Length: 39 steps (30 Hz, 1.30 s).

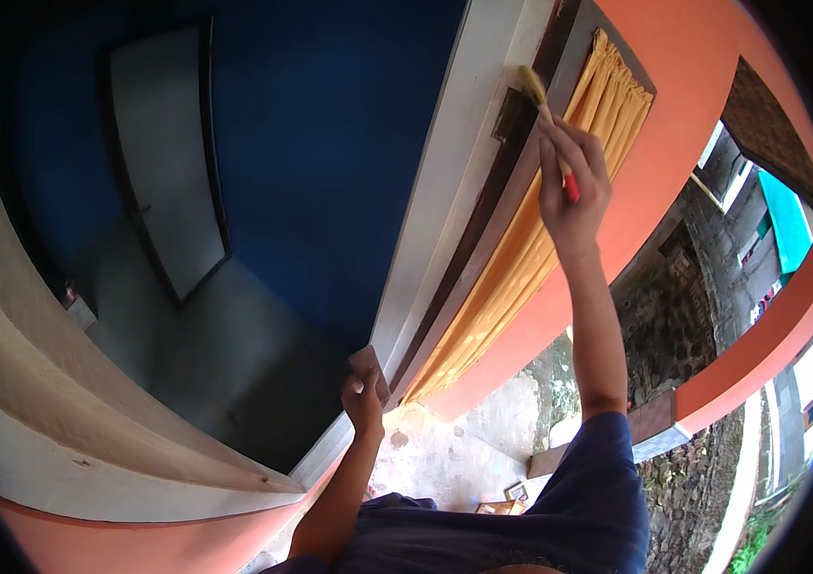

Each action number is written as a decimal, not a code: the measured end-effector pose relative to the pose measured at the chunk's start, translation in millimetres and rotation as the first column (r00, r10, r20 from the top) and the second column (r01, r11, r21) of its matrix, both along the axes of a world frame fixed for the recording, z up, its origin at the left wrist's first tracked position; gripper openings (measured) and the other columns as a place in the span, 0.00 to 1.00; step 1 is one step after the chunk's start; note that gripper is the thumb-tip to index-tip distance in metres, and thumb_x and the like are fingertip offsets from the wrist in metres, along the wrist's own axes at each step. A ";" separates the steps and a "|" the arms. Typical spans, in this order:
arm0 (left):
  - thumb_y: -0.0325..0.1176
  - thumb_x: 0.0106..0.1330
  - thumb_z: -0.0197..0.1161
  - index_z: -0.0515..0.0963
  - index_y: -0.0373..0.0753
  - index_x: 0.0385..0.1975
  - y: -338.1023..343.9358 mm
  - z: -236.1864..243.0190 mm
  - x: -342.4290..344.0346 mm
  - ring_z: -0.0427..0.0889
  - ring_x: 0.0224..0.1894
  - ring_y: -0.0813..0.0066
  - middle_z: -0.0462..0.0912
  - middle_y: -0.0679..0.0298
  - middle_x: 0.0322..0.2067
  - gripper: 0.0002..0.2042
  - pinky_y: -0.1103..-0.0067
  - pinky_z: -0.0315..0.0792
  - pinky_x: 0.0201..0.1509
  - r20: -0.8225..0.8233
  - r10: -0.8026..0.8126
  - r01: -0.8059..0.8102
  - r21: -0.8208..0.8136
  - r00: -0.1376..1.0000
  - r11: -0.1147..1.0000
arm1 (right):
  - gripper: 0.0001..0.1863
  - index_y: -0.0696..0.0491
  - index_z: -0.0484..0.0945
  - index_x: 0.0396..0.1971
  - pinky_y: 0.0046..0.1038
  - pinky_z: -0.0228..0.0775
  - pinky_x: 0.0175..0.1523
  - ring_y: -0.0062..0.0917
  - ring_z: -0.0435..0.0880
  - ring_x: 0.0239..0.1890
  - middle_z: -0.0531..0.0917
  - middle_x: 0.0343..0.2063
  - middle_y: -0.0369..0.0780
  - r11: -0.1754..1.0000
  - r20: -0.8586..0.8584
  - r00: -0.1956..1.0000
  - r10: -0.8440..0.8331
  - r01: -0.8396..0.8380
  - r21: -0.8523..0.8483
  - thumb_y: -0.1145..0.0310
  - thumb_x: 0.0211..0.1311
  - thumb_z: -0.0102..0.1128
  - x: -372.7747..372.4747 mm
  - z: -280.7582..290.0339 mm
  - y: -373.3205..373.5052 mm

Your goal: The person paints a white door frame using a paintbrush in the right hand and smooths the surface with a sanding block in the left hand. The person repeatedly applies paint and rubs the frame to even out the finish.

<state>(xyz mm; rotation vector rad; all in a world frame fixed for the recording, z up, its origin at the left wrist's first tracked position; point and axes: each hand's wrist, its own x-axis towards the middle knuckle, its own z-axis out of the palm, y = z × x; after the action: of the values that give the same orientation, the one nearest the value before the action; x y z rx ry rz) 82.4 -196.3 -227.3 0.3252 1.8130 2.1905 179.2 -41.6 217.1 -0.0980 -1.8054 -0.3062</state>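
Note:
My right hand [571, 191] grips a paintbrush [532, 88] with a pale handle and red end, its yellowish bristles raised beside a dark metal hinge plate [508, 117] on the whitish doorframe [430, 215]. My left hand [362, 397] is lower down at the frame's edge, closed on a flat brown piece [371, 364], whose material I cannot make out. A yellow curtain [497, 311] hangs just right of the frame, behind my right wrist.
The open doorway shows a dark blue room with a pale inner door [167, 153]. Salmon walls [660, 143] surround the window. Below are a pale floor [464, 450] and small framed items [516, 491]. A low salmon-topped wall [741, 368] borders stony ground at right.

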 end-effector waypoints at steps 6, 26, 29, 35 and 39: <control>0.40 0.65 0.74 0.82 0.31 0.31 -20.9 44.2 -2.2 0.78 0.34 0.76 0.83 0.62 0.30 0.16 0.73 0.72 0.43 0.129 -0.087 0.087 0.005 0.988 0.996 | 0.16 0.51 0.84 0.42 0.32 0.84 0.45 0.34 0.86 0.48 0.82 0.47 0.42 0.979 0.665 0.746 -0.023 0.152 -0.136 0.76 0.50 0.67 18.8 -250.9 8.6; 0.29 0.63 0.68 0.80 0.33 0.41 -43.0 6.7 -14.5 0.83 0.43 0.73 0.85 0.61 0.39 0.10 0.73 0.74 0.50 0.208 0.097 -0.122 0.114 0.973 0.986 | 0.16 0.45 0.88 0.43 0.36 0.83 0.48 0.37 0.77 0.60 0.78 0.56 0.41 0.981 0.620 0.785 -0.001 0.121 -0.151 0.73 0.53 0.65 -15.0 -379.7 2.2; 0.29 0.62 0.67 0.78 0.33 0.41 -39.7 6.6 -18.2 0.82 0.40 0.74 0.83 0.62 0.36 0.10 0.73 0.73 0.50 0.176 0.172 -0.193 0.108 0.969 0.975 | 0.10 0.44 0.87 0.40 0.38 0.83 0.45 0.37 0.83 0.51 0.82 0.46 0.40 0.932 0.753 0.637 0.166 0.148 -0.330 0.70 0.59 0.66 -15.4 -412.7 -6.8; 0.27 0.60 0.67 0.76 0.34 0.41 -28.1 13.4 -14.9 0.81 0.38 0.74 0.81 0.63 0.34 0.12 0.73 0.73 0.46 0.100 0.093 -0.098 0.052 0.991 0.994 | 0.08 0.55 0.84 0.37 0.36 0.78 0.40 0.39 0.86 0.34 0.85 0.33 0.42 0.712 0.380 0.855 0.352 0.019 -0.702 0.66 0.71 0.63 -15.0 -318.4 -11.3; 0.27 0.59 0.67 0.75 0.34 0.41 -11.4 23.3 -13.5 0.81 0.36 0.73 0.80 0.62 0.30 0.12 0.71 0.74 0.42 0.136 0.044 -0.047 0.025 0.990 0.999 | 0.13 0.59 0.82 0.36 0.27 0.74 0.40 0.27 0.84 0.33 0.86 0.32 0.42 0.583 0.062 0.922 0.382 -0.188 -0.791 0.65 0.76 0.57 3.8 -236.5 -0.5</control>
<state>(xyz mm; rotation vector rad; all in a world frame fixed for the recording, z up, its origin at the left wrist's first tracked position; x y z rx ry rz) 68.9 -207.6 -204.0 0.1376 1.7347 2.2121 183.0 -42.0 -19.4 -0.3855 -2.0307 0.7673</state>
